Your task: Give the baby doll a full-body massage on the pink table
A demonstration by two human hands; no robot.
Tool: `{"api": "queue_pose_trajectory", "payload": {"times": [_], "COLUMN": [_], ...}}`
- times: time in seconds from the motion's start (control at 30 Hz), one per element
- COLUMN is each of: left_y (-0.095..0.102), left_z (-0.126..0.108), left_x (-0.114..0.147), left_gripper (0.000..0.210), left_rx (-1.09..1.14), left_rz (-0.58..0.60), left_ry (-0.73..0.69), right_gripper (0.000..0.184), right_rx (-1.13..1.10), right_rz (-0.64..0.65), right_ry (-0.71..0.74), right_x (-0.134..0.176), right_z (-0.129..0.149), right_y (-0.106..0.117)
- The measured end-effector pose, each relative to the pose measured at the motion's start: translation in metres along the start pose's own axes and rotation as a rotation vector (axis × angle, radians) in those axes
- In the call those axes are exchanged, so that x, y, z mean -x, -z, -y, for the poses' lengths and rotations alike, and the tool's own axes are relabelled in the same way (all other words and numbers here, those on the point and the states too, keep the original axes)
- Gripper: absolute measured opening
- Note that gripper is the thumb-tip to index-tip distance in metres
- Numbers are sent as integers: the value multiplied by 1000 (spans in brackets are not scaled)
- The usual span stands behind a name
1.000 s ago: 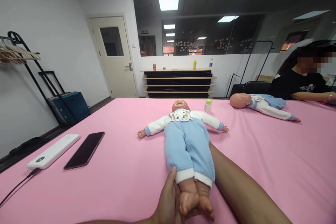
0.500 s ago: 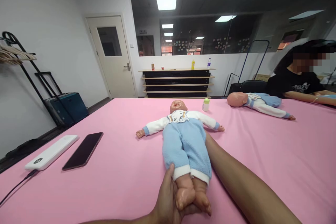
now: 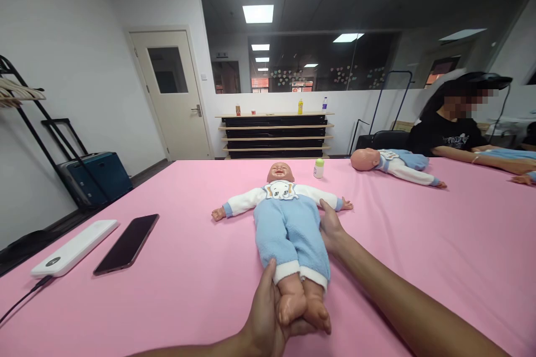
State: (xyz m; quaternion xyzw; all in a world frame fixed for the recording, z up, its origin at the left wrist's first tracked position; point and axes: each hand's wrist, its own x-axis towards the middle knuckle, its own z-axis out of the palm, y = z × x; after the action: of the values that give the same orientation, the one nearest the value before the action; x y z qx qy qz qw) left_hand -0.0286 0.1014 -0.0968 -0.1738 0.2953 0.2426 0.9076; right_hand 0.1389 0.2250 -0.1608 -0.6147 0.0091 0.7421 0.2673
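A baby doll (image 3: pixel 288 223) in light blue trousers and a white top with an animal-face bib lies on its back, feet toward me. My left hand (image 3: pixel 268 307) cups its lower legs from below, thumb on the trouser cuff and fingertips showing under the feet. At the doll's right-hand side in the view, my right hand (image 3: pixel 333 228) grips its flank near the waist. The thumb points up along the doll's side; the other fingers are hidden beneath the body. Beyond the doll stands a small white bottle with a green cap (image 3: pixel 319 168).
A pink-covered table (image 3: pixel 188 268) spans the front. On its left lie a white power bank (image 3: pixel 75 248) with a cable and a phone (image 3: pixel 128 242). A second doll (image 3: pixel 389 164) lies at the far right, near a seated person (image 3: pixel 448 131) whose arms rest by another doll.
My right hand has slid out from under the doll and now shows at its side. My left hand keeps its hold on the legs. The camera view has turned slightly right.
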Motion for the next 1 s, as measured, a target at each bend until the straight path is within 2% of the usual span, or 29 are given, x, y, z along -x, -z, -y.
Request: {"api": "queue_pose_trajectory", "payload": {"times": [0.1, 0.23, 0.3, 0.4, 0.5, 0.63, 0.77, 0.9, 1.0], "left_y": [-4, -6, -5, -1, 4, 10, 22, 31, 29], "left_z": [0, 1, 2, 4, 1, -8, -11, -8, -11], "left_x": [3, 6, 7, 13, 23, 41, 52, 55, 58], "left_gripper": [85, 71, 63, 46, 47, 77, 101, 91, 83], "left_rx": [16, 20, 8, -81, -262, -600, -902, -1260, -1499], "left_rz": [-75, -178, -210, -301, -378, -385, -410, -358, -324], "left_ry": [-27, -51, -115, -178, -190, -256, -312, -205, -199], "right_gripper": [59, 47, 46, 54, 66, 91, 100, 94, 86], "right_rx": [-44, 26, 99, 249, 508, 869, 1131, 1308, 1322], "right_rz": [71, 101, 105, 101, -7, -149, -269, -308, -305], "right_ry": [-117, -139, -91, 54, 240, 479, 454, 392, 450], "right_x": [47, 92, 102, 106, 108, 110, 114, 118, 117], "right_z": [-13, -35, -41, -40, -37, -41, -50, -56, -59], "right_y": [-11, -17, -15, -10, -6, -1, -1, -2, 2]}}
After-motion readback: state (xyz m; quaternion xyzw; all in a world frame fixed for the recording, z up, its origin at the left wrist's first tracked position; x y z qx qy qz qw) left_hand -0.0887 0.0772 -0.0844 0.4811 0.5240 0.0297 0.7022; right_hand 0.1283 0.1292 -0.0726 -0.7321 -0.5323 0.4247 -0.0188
